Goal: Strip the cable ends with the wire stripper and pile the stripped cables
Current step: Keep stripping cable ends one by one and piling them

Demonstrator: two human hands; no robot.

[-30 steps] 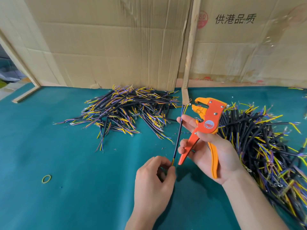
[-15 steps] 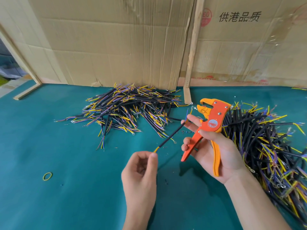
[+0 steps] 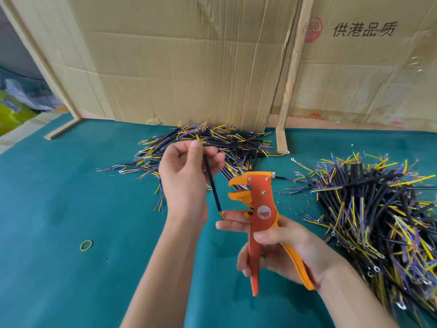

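My left hand pinches the upper end of a short black cable between thumb and fingers, raised above the green table. The cable slants down to the right, and its yellow lower end touches the fingertips of my right hand. My right hand grips the handles of the orange wire stripper, held upright with its jaws open and pointing left. A pile of cables lies at the back, against the cardboard. A larger heap of black cables with yellow and purple ends lies on the right.
A cardboard wall and a wooden slat stand along the back of the green table. A yellow rubber band lies at the left. Small bits of stripped insulation lie between the piles.
My left hand has lifted and swung the cable's held end up and away, from near the table front to above the back pile. The stripper has turned more upright and come nearer.
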